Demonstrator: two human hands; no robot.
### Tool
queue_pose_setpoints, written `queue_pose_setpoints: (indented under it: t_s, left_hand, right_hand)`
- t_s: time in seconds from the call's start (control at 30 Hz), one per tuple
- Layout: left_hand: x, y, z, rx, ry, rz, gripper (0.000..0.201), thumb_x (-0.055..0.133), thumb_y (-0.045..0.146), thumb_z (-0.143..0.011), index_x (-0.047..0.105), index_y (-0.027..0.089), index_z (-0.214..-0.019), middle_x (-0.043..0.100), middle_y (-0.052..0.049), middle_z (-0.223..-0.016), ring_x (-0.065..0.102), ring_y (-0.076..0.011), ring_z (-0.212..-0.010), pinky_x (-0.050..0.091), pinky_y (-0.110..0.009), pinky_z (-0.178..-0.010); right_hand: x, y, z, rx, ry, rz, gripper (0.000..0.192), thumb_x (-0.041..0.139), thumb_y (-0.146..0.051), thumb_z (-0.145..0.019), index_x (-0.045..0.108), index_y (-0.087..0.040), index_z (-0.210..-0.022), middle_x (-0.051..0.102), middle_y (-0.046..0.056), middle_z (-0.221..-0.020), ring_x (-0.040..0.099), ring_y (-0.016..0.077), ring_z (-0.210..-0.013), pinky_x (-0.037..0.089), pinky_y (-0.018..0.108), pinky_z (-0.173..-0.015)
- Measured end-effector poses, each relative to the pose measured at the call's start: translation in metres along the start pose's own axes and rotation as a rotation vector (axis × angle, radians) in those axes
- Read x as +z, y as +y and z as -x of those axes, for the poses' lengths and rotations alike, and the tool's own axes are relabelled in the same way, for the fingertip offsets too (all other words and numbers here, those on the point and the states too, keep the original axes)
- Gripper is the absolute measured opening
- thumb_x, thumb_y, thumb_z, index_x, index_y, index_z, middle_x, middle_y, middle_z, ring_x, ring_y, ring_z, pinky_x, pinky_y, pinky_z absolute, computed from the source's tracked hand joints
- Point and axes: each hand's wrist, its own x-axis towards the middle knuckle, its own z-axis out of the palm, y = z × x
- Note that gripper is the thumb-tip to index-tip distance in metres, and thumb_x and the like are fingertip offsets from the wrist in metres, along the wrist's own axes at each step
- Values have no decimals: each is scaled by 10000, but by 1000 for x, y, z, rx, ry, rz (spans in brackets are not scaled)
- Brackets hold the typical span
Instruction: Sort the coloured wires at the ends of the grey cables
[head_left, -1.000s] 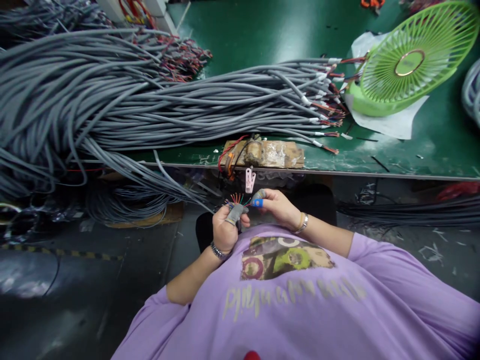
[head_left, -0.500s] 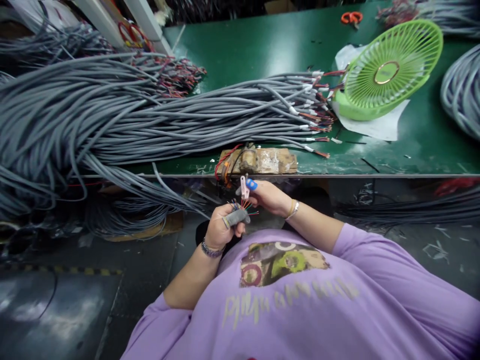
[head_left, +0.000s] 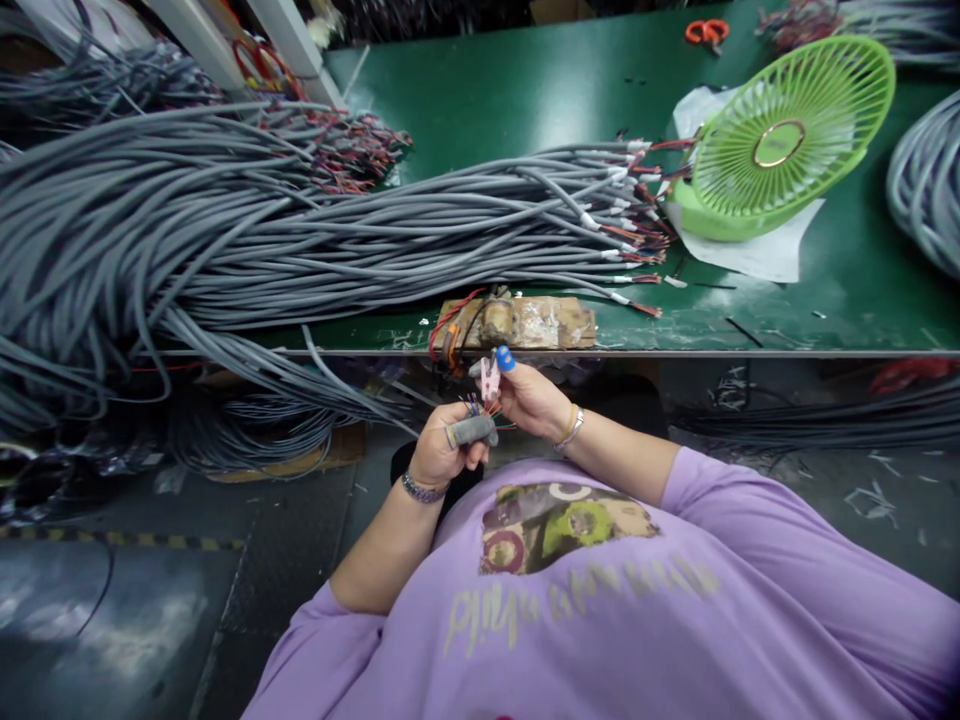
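Two hands work a gray cable end just below the bench edge.

The left hand (head_left: 442, 452) is clenched around the gray cable (head_left: 352, 390), a gray cot on its thumb, with the coloured wires (head_left: 480, 407) fanning out above the fist. At its 1 o'clock, the right hand (head_left: 529, 398), blue cot on one fingertip, pinches a small pink clip (head_left: 490, 378) touching those wires. At 12 o'clock from the hands a taped wooden block (head_left: 525, 322) sits on the green bench (head_left: 525, 90). The cable pile (head_left: 225, 220) lies at 10 o'clock, the green fan (head_left: 787, 130) at 2 o'clock.
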Motion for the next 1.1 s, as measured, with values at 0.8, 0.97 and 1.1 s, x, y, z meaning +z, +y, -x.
queue_pose_setpoints:
  t_s: [0.8,0.97,1.1]
  left_hand:
    - [27,-6,21,88,258,19,279,696,431,-718,645,160,-674,517,31,-390,436,-85,-317,386,-222,-386]
    - [30,-7,18,94,267,49,268,693,424,-725,639,166,-678,512,35,-391,442,-87,-325,396,-225,-401]
    - [30,-6,18,98,265,49,270,688,426,-725,633,168,-669,508,36,-390,440,-87,-327,411,-232,-419]
  right_hand:
    - [-8,-8,14,30,-26,71,264,697,-391,-776,646,-142,-845,634,13,-717,534,81,-575,398,174,-492]
    - [-5,-9,16,9,-29,86,327,695,-466,-775,642,-146,-819,615,8,-680,523,82,-568,398,176,-485]
    - [-3,-9,17,13,-32,88,337,671,-476,-806,643,-141,-791,609,11,-677,514,82,-566,403,186,-499]
